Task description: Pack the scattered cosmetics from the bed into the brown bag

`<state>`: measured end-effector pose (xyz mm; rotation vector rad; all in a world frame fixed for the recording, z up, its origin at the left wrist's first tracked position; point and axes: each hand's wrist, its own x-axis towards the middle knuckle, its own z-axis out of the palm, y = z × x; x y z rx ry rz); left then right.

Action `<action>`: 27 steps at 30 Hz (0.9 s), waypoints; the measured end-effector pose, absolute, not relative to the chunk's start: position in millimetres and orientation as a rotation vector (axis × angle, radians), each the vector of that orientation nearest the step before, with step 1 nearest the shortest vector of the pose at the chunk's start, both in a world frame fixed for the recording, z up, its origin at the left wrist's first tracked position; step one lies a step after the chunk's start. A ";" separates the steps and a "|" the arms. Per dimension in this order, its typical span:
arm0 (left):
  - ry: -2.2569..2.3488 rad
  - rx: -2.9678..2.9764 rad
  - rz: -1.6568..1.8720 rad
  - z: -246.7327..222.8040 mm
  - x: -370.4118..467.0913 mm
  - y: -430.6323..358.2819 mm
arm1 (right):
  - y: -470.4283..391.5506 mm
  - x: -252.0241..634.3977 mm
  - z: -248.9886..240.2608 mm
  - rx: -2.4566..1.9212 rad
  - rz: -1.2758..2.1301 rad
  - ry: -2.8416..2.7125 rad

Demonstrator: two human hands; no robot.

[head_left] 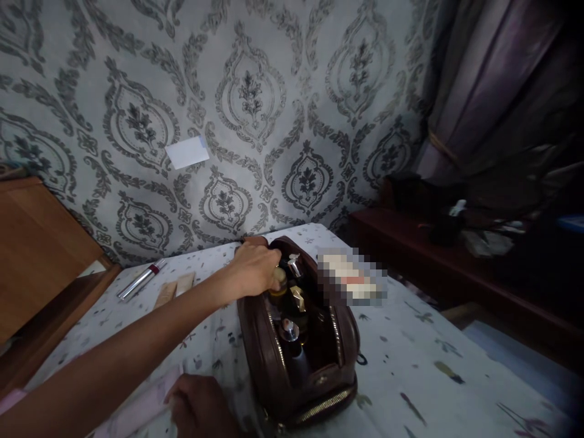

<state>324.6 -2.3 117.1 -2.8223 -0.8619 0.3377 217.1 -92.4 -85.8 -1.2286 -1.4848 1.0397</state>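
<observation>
An unzipped dark brown toiletry bag (258, 359) stands on the patterned cloth, its gold zip parted. My left hand (255, 267) reaches over its far left rim, fingers closed at a bottle with a rounded yellowish cap (279, 286). Inside the bag are also a bottle with a faceted gold cap (298, 298), a dark bottle with a silver neck (292, 334) and a silver-topped one (294, 264). Low in view, my right hand (201, 404) is curled beside a pale pink, tube-like item (141, 404); what its fingers hold, if anything, is hidden.
Left of the bag lie a silver tube with a dark red band (140, 281) and two beige packets or tubes (176, 289). A blurred-out cream item (350, 277) is to its right. A wooden panel (45, 255) borders the left, a dark red ledge (401, 249) the right.
</observation>
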 end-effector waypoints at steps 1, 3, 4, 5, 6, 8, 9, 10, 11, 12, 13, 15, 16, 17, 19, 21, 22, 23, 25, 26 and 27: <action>-0.846 -2.831 0.358 119.6 323.2 -2.8 | -92.5 216.7 -86.4 -1.224 1.041 -1.486; -0.788 -2.851 0.400 123.5 320.7 -2.6 | -92.3 215.2 -88.8 -1.219 1.033 -1.486; -0.759 -2.861 0.420 124.5 319.8 -1.9 | -91.8 214.2 -90.2 -1.226 1.024 -1.482; -0.737 -2.871 0.436 124.9 319.2 -0.8 | -91.3 213.3 -91.3 -1.233 1.015 -1.476; -0.722 -2.880 0.448 124.8 318.8 0.5 | -90.7 212.5 -92.1 -1.236 1.010 -1.472; -0.710 -2.889 0.464 123.9 318.4 3.0 | -89.5 211.7 -92.7 -1.241 1.008 -1.476; -0.708 -2.891 0.462 123.3 318.3 3.9 | -89.0 211.6 -92.6 -1.239 1.012 -1.481; -0.703 -2.894 0.455 122.8 318.2 4.6 | -88.6 211.6 -92.6 -1.232 1.023 -1.488; -0.698 -2.899 0.446 122.4 318.0 5.2 | -88.4 211.8 -92.7 -1.229 1.032 -1.486; -0.694 -2.904 0.438 122.0 317.8 5.6 | -88.2 212.0 -92.8 -1.223 1.043 -1.481; -0.690 -2.910 0.427 121.5 317.5 5.9 | -88.2 212.5 -93.0 -1.210 1.057 -1.478; -0.683 -2.919 0.410 120.3 317.0 6.7 | -88.7 213.7 -92.6 -1.175 1.087 -1.468; -0.675 -2.922 0.400 119.6 316.8 7.2 | -89.1 214.6 -91.5 -1.165 1.101 -1.459; -0.667 -2.923 0.393 118.9 316.7 7.8 | -89.5 215.6 -89.9 -1.155 1.128 -1.455; -0.652 -2.918 0.396 117.6 316.6 9.0 | -90.5 217.9 -84.9 -1.152 1.172 -1.457; -0.643 -2.909 0.408 117.0 316.9 9.8 | -91.4 220.0 -79.6 -1.168 1.162 -1.477; -0.643 -2.908 0.415 116.9 317.0 10.1 | -91.7 220.7 -77.6 -1.174 1.156 -1.485; -0.644 -2.909 0.422 117.0 317.2 10.2 | -91.9 221.3 -76.5 -1.173 1.159 -1.487; -0.649 -2.909 0.438 117.8 317.8 9.9 | -92.0 221.6 -77.0 -1.153 1.180 -1.475; -0.655 -2.904 0.449 118.4 318.2 9.5 | -91.8 221.4 -78.4 -1.133 1.187 -1.470; -0.663 -2.898 0.458 119.2 318.8 8.9 | -91.4 221.1 -80.2 -1.116 1.177 -1.466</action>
